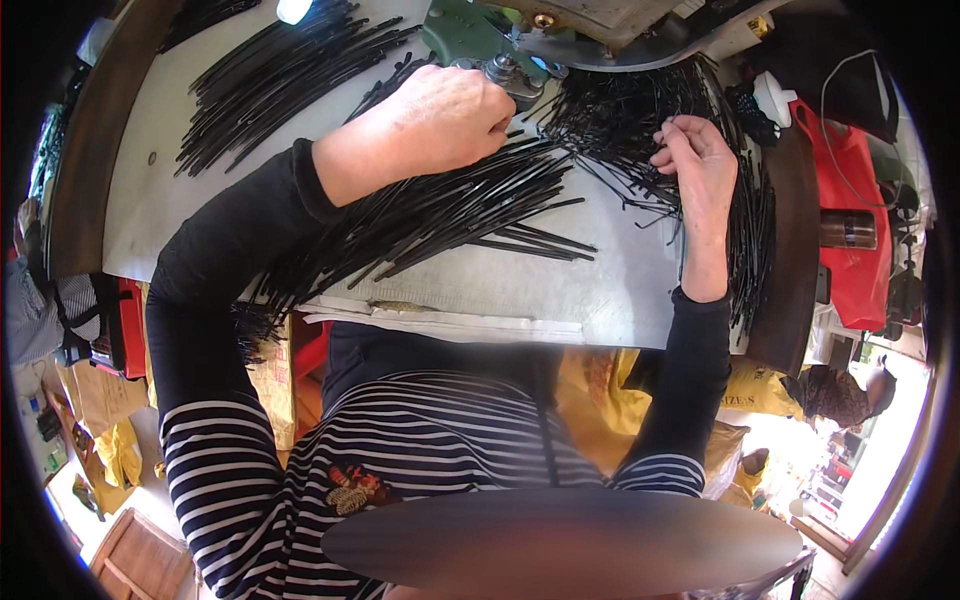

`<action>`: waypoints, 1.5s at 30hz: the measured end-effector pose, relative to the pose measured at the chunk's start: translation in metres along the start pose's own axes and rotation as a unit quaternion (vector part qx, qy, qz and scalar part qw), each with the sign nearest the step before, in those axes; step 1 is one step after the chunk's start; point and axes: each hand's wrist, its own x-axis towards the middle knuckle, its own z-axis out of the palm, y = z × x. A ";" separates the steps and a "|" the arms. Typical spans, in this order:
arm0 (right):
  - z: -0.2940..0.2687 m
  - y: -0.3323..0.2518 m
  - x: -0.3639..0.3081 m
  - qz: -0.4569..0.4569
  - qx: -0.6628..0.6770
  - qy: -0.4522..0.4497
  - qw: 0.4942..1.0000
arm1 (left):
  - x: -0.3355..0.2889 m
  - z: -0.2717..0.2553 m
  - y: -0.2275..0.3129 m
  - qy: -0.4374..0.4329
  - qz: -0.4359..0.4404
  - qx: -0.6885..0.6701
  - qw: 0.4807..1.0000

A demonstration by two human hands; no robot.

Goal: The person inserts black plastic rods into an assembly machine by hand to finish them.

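Note:
My left hand [430,118] is curled into a fist over the worktable, close in front of the metal fitting [500,70] of a green-bodied machine [455,32]. Its fingertips are turned away, so anything they grip is hidden. Under and beside that wrist spreads a heap of thin black strips [430,222]. On the right, my right hand [704,165] is raised with thumb and fingers pinched together; what sits between them is too small to make out. Just left of it lies a tangled pile of short black strips [620,112], some with bent ends.
A bundle of straight black strips [285,85] lies at the table's far left. The pale tabletop [620,285] has a dark raised edge [785,270] on the right. Beyond stand a red bag [852,275] and a white plastic piece [774,100]. Yellow sacks [595,400] sit below the table.

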 end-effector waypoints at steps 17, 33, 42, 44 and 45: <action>0.035 -0.015 -0.036 0.017 0.130 -0.122 0.984 | -0.021 -0.013 -0.011 -0.002 0.005 0.003 1.000; -0.002 -0.003 -0.062 0.009 -0.185 -0.191 0.964 | -0.016 -0.011 -0.010 0.003 -0.006 -0.041 0.999; 0.001 -0.017 -0.051 -0.011 -0.080 -0.248 0.965 | -0.003 -0.011 -0.010 -0.030 -0.049 -0.274 0.960; 0.023 -0.025 -0.040 -0.077 -0.084 -0.234 0.965 | -0.008 -0.011 -0.014 -0.014 -0.070 -0.296 0.952; 0.032 -0.031 -0.039 -0.080 -0.049 -0.241 0.966 | -0.011 -0.010 -0.013 -0.007 -0.087 -0.324 0.942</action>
